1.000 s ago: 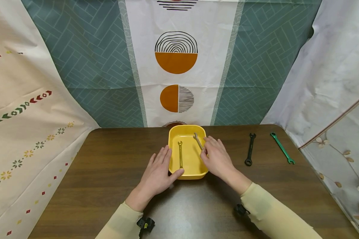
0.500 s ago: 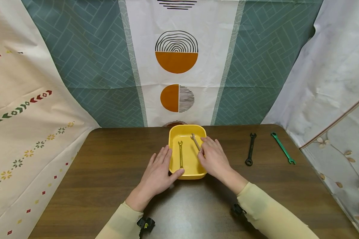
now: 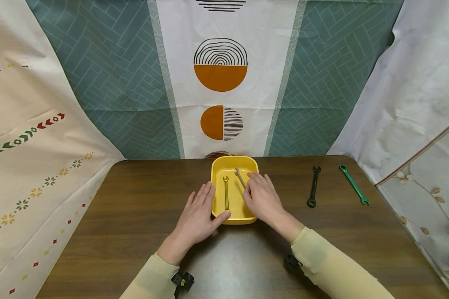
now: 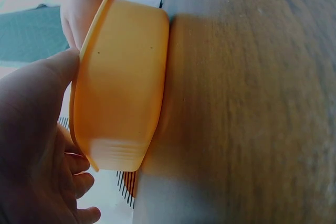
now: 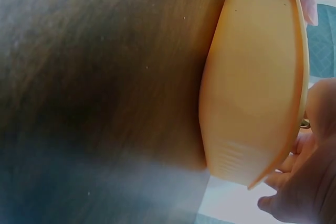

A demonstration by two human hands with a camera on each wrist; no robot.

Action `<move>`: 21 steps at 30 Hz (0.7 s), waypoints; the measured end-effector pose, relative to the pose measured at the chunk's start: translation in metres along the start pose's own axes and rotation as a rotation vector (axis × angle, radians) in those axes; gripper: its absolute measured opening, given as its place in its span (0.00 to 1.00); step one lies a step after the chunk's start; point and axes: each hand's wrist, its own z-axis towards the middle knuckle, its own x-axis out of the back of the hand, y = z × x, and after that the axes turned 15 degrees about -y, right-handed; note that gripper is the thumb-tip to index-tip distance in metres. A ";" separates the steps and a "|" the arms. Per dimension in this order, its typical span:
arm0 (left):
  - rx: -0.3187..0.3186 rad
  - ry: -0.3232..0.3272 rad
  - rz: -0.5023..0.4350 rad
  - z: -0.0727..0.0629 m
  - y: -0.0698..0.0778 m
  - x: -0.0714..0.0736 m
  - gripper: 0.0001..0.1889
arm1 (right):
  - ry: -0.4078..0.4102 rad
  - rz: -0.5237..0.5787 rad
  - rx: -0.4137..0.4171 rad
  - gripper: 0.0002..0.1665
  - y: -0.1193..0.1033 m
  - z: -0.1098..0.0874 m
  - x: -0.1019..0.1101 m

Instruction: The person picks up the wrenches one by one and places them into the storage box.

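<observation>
A yellow plastic tray (image 3: 236, 221) with raised walls stands on the wooden table. My left hand (image 3: 196, 216) rests along its left rim, fingers straight, with the thumb at the front corner. My right hand (image 3: 265, 199) reaches over the right rim and holds a silver wrench (image 3: 241, 177) by its lower end, which the hand hides. The wrench's open jaw points to the far side of the tray. A gold wrench (image 3: 226, 194) lies lengthwise inside, near the left wall. In the left wrist view, the thumb (image 4: 65, 66) touches the rim.
To the right on the table (image 3: 116, 216) lie a black wrench (image 3: 314, 187) and, farther right, a green wrench (image 3: 353, 185). A patterned curtain (image 3: 224, 83) hangs behind the table's far edge. Light cloths hang at both sides.
My right hand has moved a little left with the silver wrench, bringing it farther inside the tray and closer to the gold wrench. The left hand and the tray have stayed put.
</observation>
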 end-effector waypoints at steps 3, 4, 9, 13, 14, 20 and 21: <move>0.003 -0.008 0.002 0.000 0.000 0.000 0.55 | -0.007 -0.006 -0.004 0.13 -0.002 0.001 -0.001; 0.005 -0.011 0.003 0.000 0.000 0.000 0.55 | -0.007 -0.009 -0.005 0.13 -0.003 0.002 -0.002; 0.009 -0.018 0.003 0.000 0.000 0.000 0.55 | 0.000 -0.018 -0.003 0.14 -0.003 0.004 -0.006; 0.008 -0.014 0.004 0.001 0.000 0.000 0.56 | -0.002 -0.020 0.002 0.14 -0.003 0.005 -0.010; 0.007 -0.013 0.004 0.001 0.000 0.000 0.56 | -0.002 -0.023 0.004 0.14 -0.003 0.005 -0.011; 0.009 -0.013 0.007 0.001 0.000 0.001 0.56 | -0.013 -0.041 0.001 0.14 -0.004 0.007 -0.013; 0.008 -0.012 0.008 0.001 0.000 0.001 0.56 | -0.015 -0.044 -0.002 0.13 -0.004 0.008 -0.013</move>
